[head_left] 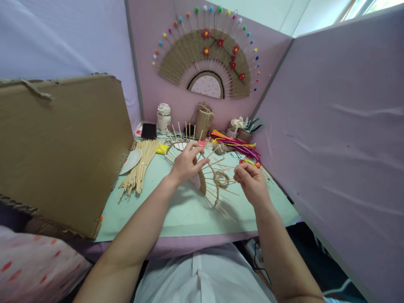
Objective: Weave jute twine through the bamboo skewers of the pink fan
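A small fan of thin wooden sticks with a half-round spotted centre (196,182) stands at a slant over the table. Brown twine (217,195) runs across its sticks, and a loose coil of twine (221,179) lies against them. My left hand (187,162) grips the fan from above, its thumb and forefinger among the sticks. To the right, my right hand (251,180) is closed in a pinch close to the stick tips. Whatever is between its fingertips is too small to make out.
Bundled sticks (139,168) and a white oval dish (131,160) lie left, beside a cardboard panel (59,147). Behind stand a white jar (163,119), a twine spool (204,120) and colourful pipe cleaners (235,145). A larger decorated fan (179,57) hangs on the back wall.
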Tool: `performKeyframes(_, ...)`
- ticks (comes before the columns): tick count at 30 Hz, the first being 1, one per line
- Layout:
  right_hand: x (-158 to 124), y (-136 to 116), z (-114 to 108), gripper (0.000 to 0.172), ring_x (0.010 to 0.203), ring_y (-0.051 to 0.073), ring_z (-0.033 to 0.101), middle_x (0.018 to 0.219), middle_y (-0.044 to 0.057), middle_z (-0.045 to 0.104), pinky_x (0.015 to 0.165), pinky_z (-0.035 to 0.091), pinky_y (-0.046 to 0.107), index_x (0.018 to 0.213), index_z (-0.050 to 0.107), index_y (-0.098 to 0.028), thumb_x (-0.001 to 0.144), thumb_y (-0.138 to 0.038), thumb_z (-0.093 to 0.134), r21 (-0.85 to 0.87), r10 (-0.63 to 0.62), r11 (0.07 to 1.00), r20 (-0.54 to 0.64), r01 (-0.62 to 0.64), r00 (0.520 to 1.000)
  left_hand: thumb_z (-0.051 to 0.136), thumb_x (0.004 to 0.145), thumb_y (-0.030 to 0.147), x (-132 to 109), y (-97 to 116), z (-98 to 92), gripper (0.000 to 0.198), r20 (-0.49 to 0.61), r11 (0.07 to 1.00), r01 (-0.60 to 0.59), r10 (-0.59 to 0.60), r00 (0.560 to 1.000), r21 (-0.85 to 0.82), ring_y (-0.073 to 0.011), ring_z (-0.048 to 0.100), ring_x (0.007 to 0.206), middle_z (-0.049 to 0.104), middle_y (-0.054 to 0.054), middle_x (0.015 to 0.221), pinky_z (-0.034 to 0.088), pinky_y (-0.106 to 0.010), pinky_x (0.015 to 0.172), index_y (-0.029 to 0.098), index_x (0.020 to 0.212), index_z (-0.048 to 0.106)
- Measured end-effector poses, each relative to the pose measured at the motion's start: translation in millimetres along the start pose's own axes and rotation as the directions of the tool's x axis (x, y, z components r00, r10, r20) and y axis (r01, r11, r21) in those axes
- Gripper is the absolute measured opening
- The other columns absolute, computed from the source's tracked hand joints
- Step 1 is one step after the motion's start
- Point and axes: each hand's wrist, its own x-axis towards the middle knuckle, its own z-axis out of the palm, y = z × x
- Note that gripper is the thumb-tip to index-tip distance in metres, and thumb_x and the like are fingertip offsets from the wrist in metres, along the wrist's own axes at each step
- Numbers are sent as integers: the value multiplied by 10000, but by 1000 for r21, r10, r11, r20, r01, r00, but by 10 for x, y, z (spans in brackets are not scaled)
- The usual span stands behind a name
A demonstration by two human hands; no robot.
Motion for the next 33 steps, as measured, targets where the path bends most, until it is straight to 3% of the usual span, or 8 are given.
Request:
performKeyframes(5, 12, -370, 90, 171, 533, 88, 396, 600, -27, 477, 513, 320, 237, 765, 597, -185, 829, -343, 588, -188, -117, 975, 40, 122, 992, 577, 814, 451, 2, 4, -2, 297, 8, 1000, 16, -16, 1000, 2, -52, 516, 553, 503, -61, 1105, 466, -262, 608, 176, 928, 576)
performKeyframes(10, -97, -457, 71, 189, 622, 117, 453, 638, 2, 517, 592, 349, 265, 675, 596, -176, 830, -283, 587, -380, -275, 859, 225, 344, 935, 574, 814, 454, 5, 11, -6, 298, 12, 1000, 17, -17, 1000, 4, -55, 518, 552, 504, -61, 1105, 468, -263, 609, 177, 925, 576)
performKeyframes(13, -127, -265, -42, 235, 624, 120, 461, 626, 2, 520, 608, 350, 269, 648, 602, -177, 845, -297, 560, -378, -233, 887, 129, 265, 964, 571, 813, 465, 5, 9, -8, 309, 14, 1000, 21, -21, 1000, 14, -54, 514, 546, 508, -60, 1099, 469, -264, 608, 176, 924, 578)
performKeyframes(16, -157, 7, -117, 252, 629, 123, 467, 621, 1, 533, 615, 357, 264, 633, 609, -174, 820, -342, 579, -335, -75, 939, 22, 78, 997, 558, 818, 477, 4, 15, -11, 319, 12, 1000, 23, -23, 1000, 21, -54, 505, 543, 511, -61, 1096, 466, -261, 601, 179, 927, 581)
performKeyframes(21, -226, 264, -59, 289, 551, 101, 402, 555, -17, 491, 534, 304, 241, 598, 601, -152, 738, -401, 644, -336, 237, 922, 91, -194, 967, 536, 830, 482, 4, 39, -5, 317, -13, 999, 14, -14, 1000, 31, -54, 479, 535, 522, -60, 1074, 459, -258, 603, 179, 913, 584)
performKeyframes(25, -209, 215, 9, 276, 576, 109, 464, 594, -8, 536, 560, 359, 243, 620, 611, -150, 738, -396, 646, -347, 261, 921, 207, -178, 943, 545, 828, 468, 1, 31, 9, 306, -16, 999, 22, -22, 1000, 38, -51, 477, 530, 519, -57, 1074, 454, -254, 596, 177, 913, 583)
performKeyframes(30, -152, 164, 26, 294, 981, 199, 595, 1039, 76, 648, 830, 465, 328, 1006, 632, -198, 758, -355, 655, -290, 172, 953, 296, -83, 940, 550, 823, 467, 0, 9, 16, 303, -25, 999, 25, -24, 999, 32, -55, 482, 532, 521, -59, 1078, 456, -251, 590, 180, 912, 585)
performKeyframes(33, -152, 175, 57, 356, 1037, 198, 589, 1102, 90, 629, 871, 472, 349, 1075, 586, -214, 752, -337, 670, -182, 157, 977, 293, -106, 943, 549, 824, 458, 4, 12, 14, 296, -20, 999, 28, -27, 999, 31, -50, 476, 522, 519, -58, 1079, 453, -247, 581, 179, 914, 585)
